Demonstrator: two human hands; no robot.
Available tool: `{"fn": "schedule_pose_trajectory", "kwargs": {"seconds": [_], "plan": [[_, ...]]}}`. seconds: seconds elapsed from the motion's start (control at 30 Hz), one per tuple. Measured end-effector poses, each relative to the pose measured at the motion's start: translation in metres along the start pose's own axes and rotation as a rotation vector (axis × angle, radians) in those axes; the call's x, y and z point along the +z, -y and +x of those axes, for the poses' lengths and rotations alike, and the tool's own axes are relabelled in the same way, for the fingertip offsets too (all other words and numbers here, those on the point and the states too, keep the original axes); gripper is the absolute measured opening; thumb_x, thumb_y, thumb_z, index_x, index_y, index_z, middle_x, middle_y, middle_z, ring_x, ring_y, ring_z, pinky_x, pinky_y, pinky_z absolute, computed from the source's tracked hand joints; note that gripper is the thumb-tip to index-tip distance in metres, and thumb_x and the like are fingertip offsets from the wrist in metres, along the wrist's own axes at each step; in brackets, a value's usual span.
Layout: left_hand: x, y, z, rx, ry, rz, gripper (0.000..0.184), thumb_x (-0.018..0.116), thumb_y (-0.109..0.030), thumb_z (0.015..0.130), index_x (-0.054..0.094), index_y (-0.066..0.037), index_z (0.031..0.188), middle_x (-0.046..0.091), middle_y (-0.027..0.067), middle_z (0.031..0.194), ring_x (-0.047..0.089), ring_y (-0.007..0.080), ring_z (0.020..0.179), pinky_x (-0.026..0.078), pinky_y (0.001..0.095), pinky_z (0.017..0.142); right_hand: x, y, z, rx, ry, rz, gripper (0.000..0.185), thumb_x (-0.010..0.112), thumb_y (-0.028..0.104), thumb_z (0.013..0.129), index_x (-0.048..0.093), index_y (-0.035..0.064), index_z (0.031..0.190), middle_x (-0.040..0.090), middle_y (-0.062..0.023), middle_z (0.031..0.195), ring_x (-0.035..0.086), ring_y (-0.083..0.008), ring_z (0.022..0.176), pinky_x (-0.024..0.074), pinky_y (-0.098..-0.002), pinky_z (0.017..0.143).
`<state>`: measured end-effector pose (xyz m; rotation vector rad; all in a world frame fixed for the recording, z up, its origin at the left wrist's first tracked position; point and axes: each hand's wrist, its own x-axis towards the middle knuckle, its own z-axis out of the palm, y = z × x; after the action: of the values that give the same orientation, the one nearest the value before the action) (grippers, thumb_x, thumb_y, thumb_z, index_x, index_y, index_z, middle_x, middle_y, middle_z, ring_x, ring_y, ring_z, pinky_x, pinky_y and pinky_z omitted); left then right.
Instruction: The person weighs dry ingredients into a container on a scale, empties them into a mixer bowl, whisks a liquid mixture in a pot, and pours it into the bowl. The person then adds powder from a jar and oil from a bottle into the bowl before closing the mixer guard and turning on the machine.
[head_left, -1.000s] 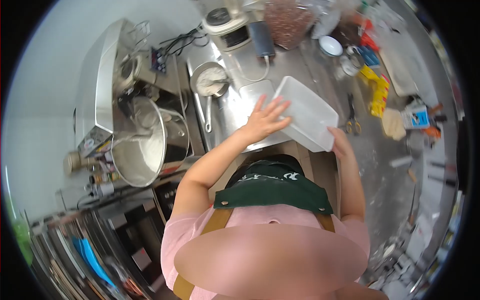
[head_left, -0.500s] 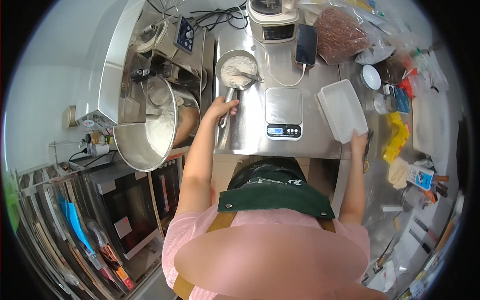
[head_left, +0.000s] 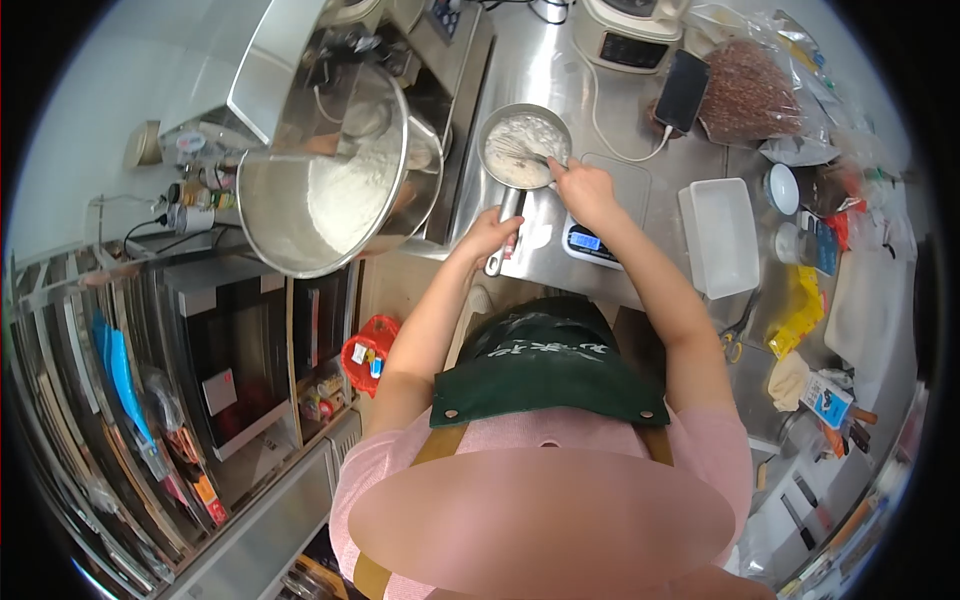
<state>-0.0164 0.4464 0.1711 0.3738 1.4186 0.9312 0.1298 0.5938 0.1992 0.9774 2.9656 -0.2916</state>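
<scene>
My left hand (head_left: pixel 490 232) is closed around the handle of a small metal saucepan (head_left: pixel 500 179) near the counter's front edge. Inside the pan is a pale, floury mixture (head_left: pixel 522 132). The wire end of a whisk (head_left: pixel 533 156) dips into it, and my right hand (head_left: pixel 588 192) grips the whisk's handle at the pan's right rim. Below my right forearm, a digital scale (head_left: pixel 588 241) with a lit blue display is partly covered. An upright white rectangular tub (head_left: pixel 722 283) stands to the scale's right.
A large steel mixer bowl (head_left: pixel 262 230) with white flour (head_left: pixel 345 200) is at my left. At the back are a cabled phone (head_left: pixel 683 92), a kitchen appliance (head_left: pixel 628 45) and a bag of reddish-brown granules (head_left: pixel 750 90). Scissors (head_left: pixel 735 340) lie at the right.
My right hand has left the white tub and now grips the whisk in the saucepan. My left hand remains on the pan's handle. The view has shifted, and the mixture looks wetter.
</scene>
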Motion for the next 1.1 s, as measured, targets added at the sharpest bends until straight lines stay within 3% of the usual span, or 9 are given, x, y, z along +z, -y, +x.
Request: {"fn": "schedule_pose_trajectory", "kwargs": {"seconds": [0.13,0.33,0.47,0.6,0.73,0.87,1.0,1.1], "plan": [[-0.003,0.029,-0.032,-0.034,-0.004,-0.011,0.017,0.059,-0.017,0.088,0.047,-0.005,0.091,0.047,-0.0002,0.058,0.043,0.0084,0.041,0.038,0.0234,0.034,0.007,0.007,-0.014,-0.129,0.005,0.008,0.04,0.049,0.004,0.079,0.057,0.008,0.118,0.061,-0.0143,0.089,0.064,-0.0279,0.068,0.0497,-0.0389,0.057],[-0.009,0.06,-0.066,-0.056,0.031,-0.064,0.018,0.058,-0.017,0.088,0.046,-0.005,0.092,0.046,-0.0006,0.057,0.044,0.0087,0.041,0.041,0.0248,0.035,-0.064,0.0,-0.037,-0.236,0.139,-0.061,0.041,0.051,0.004,0.074,0.062,0.0135,0.112,0.06,-0.0129,0.076,0.063,-0.0292,0.067,0.0493,-0.0394,0.057],[-0.014,0.069,-0.066,-0.026,0.066,-0.038,0.018,0.058,-0.017,0.088,0.045,-0.005,0.094,0.047,-0.0001,0.058,0.045,0.0089,0.042,0.042,0.0254,0.037,-0.054,0.02,-0.04,-0.376,0.21,-0.093,0.04,0.051,0.005,0.074,0.063,0.0157,0.111,0.06,-0.0118,0.074,0.062,-0.0292,0.066,0.0491,-0.0393,0.056],[-0.017,0.072,-0.066,-0.006,0.049,-0.041,0.019,0.058,-0.017,0.087,0.046,-0.004,0.091,0.047,0.0006,0.057,0.046,0.0099,0.042,0.042,0.0261,0.037,-0.027,0.033,-0.015,-0.195,0.02,-0.147,0.04,0.054,0.009,0.074,0.063,0.0176,0.112,0.06,-0.0116,0.074,0.063,-0.0287,0.066,0.0489,-0.0398,0.055],[-0.019,0.074,-0.062,0.005,0.075,-0.053,0.018,0.058,-0.016,0.087,0.045,-0.004,0.09,0.047,0.0007,0.057,0.045,0.0099,0.041,0.041,0.0258,0.036,-0.063,0.026,-0.033,-0.252,0.36,-0.165,0.041,0.051,0.007,0.076,0.062,0.0185,0.114,0.062,-0.0113,0.08,0.063,-0.0282,0.068,0.0488,-0.04,0.055],[-0.017,0.072,-0.064,0.019,0.057,-0.014,0.017,0.057,-0.014,0.087,0.044,-0.003,0.089,0.046,0.0002,0.056,0.044,0.0089,0.04,0.038,0.025,0.034,-0.02,0.038,-0.018,-0.154,0.074,-0.128,0.043,0.054,0.008,0.074,0.062,0.0195,0.114,0.063,-0.0106,0.076,0.064,-0.0279,0.069,0.0489,-0.0414,0.057],[-0.014,0.07,-0.066,0.016,0.036,-0.016,0.017,0.057,-0.013,0.087,0.043,-0.003,0.088,0.046,0.0007,0.056,0.044,0.009,0.04,0.037,0.0254,0.034,-0.063,0.039,-0.032,-0.24,0.358,-0.152,0.042,0.052,0.006,0.075,0.061,0.0177,0.115,0.063,-0.0113,0.073,0.063,-0.0299,0.07,0.0495,-0.0419,0.058],[-0.012,0.072,-0.064,0.028,0.016,0.004,0.017,0.057,-0.013,0.087,0.043,-0.004,0.088,0.045,0.0006,0.055,0.043,0.0088,0.039,0.036,0.0251,0.033,-0.043,0.049,-0.017,-0.173,0.167,-0.115,0.04,0.051,0.008,0.076,0.062,0.0164,0.113,0.064,-0.0121,0.073,0.063,-0.0303,0.07,0.0497,-0.0418,0.059]]}}
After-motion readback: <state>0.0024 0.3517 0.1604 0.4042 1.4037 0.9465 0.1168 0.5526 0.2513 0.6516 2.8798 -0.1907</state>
